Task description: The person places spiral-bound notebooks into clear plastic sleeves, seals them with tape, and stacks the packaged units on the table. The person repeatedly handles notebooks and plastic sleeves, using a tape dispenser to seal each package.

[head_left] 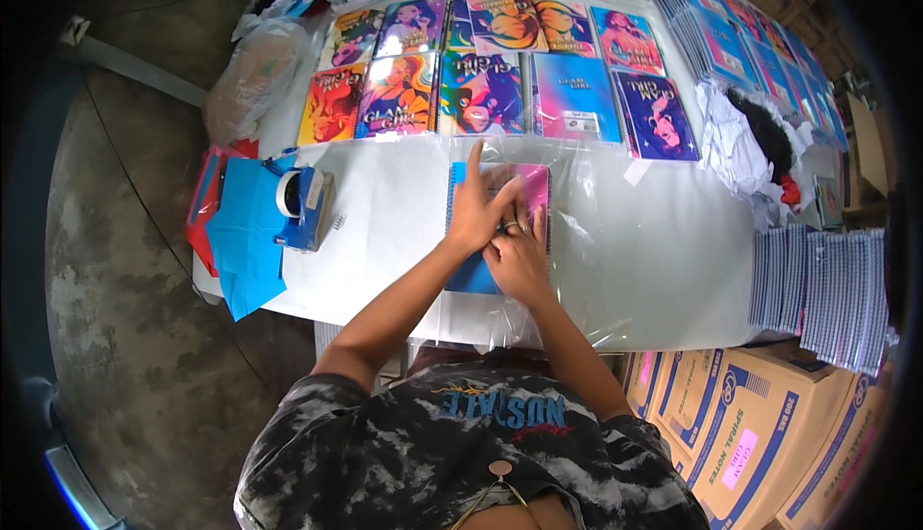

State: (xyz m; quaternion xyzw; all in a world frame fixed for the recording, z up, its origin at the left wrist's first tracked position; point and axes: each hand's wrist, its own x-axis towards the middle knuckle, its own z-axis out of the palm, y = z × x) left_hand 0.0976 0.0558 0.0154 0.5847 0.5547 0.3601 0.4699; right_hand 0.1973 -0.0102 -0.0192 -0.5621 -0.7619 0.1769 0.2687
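A spiral notebook (471, 277) with a blue and pink cover lies in front of me on the white table. My left hand (475, 211) rests over its upper half, open, index finger stretched toward the far edge. Close against it, my right hand (520, 259) lies on the cover's right side, a ring on one finger. Its fingers look spread and slightly bent, their tips partly hidden where the hands overlap. Clear plastic film (615, 251) spreads on the table around the notebook.
Behind are rows of colourful notebooks (481, 98). To the left sit a tape dispenser (306, 205) and blue sheet (245, 232). Notebook stacks (812, 285) and crumpled white paper (735, 155) line the right. Cardboard boxes (740, 424) stand below the table's right edge.
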